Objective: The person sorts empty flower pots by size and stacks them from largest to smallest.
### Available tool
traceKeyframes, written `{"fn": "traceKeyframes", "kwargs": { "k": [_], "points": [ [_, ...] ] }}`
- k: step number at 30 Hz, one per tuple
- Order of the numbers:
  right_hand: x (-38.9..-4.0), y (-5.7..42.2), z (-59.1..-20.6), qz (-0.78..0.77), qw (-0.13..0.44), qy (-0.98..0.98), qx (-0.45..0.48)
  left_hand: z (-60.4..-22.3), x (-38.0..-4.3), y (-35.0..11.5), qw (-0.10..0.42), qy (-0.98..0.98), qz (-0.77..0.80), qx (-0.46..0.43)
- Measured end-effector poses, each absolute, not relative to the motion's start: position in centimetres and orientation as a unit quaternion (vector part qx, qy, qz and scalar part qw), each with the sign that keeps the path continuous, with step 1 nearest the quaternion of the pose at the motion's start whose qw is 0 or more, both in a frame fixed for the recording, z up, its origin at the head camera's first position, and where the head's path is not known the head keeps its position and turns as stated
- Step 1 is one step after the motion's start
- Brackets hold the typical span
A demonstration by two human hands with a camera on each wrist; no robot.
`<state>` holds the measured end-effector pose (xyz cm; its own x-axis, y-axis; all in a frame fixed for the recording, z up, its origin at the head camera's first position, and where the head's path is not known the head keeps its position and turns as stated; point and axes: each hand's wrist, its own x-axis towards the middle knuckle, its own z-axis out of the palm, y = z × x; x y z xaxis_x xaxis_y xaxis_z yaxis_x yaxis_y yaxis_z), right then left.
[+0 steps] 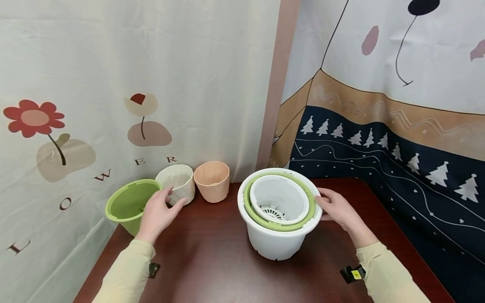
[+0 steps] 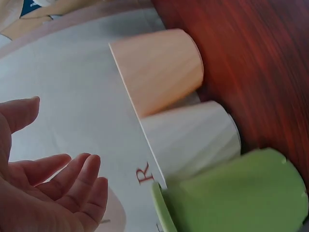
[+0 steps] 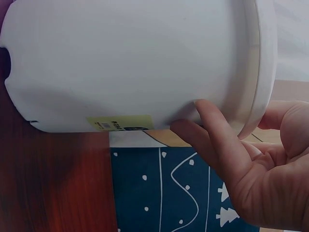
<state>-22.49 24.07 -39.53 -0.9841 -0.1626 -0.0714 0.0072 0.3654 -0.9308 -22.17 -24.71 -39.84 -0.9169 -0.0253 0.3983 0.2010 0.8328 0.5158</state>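
Note:
My right hand (image 1: 341, 210) grips the rim of a large white flower pot (image 1: 275, 244) on the right half of the table, its fingers under the rim in the right wrist view. Nested inside are a green pot (image 1: 282, 228) and a smaller white pot (image 1: 279, 191) with a slotted bottom. On the left, my left hand (image 1: 158, 214) hovers with thumb and fingers spread and holds nothing. It overlaps a wide green pot (image 1: 126, 203) and a cream pot (image 1: 188, 191) in the head view. Beside the cream one stands a peach pot (image 1: 213, 190).
The dark red wooden table (image 1: 212, 261) carries all the pots. Behind it hangs a pale curtain (image 1: 212, 84) with flower prints, close to the row of pots. A navy cloth with white trees (image 1: 379, 164) hangs along the right edge.

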Motion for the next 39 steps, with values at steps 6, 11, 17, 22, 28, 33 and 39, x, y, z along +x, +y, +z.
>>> {"fn": "traceKeyframes", "kwargs": {
  "k": [6,11,17,22,28,33,39],
  "points": [
    [-22.5,24.0,-39.5,-0.559,0.075,0.825,-0.047,-39.4,-21.5,-26.7,0.206,-0.940,-0.270,-0.033],
    [-22.4,23.9,-39.5,-0.556,0.073,0.827,-0.046,-38.9,-21.0,-28.4,0.211,-0.941,-0.265,-0.017],
    [-22.4,23.9,-39.4,-0.556,0.072,0.827,-0.047,-38.4,-20.7,-30.7,0.214,-0.943,-0.254,0.007],
    [-22.4,24.0,-39.5,-0.557,0.071,0.826,-0.047,-38.2,-20.6,-32.4,0.213,-0.941,-0.261,0.029],
    [-22.5,24.0,-39.6,-0.559,0.073,0.825,-0.047,-38.2,-20.2,-34.0,0.212,-0.939,-0.265,0.055],
    [-22.5,24.0,-39.6,-0.560,0.073,0.824,-0.044,-38.3,-20.1,-35.1,0.201,-0.942,-0.260,0.075],
    [-22.5,24.0,-39.5,-0.559,0.073,0.825,-0.046,-38.6,-20.1,-36.1,0.176,-0.946,-0.254,0.100]
  ]
}}
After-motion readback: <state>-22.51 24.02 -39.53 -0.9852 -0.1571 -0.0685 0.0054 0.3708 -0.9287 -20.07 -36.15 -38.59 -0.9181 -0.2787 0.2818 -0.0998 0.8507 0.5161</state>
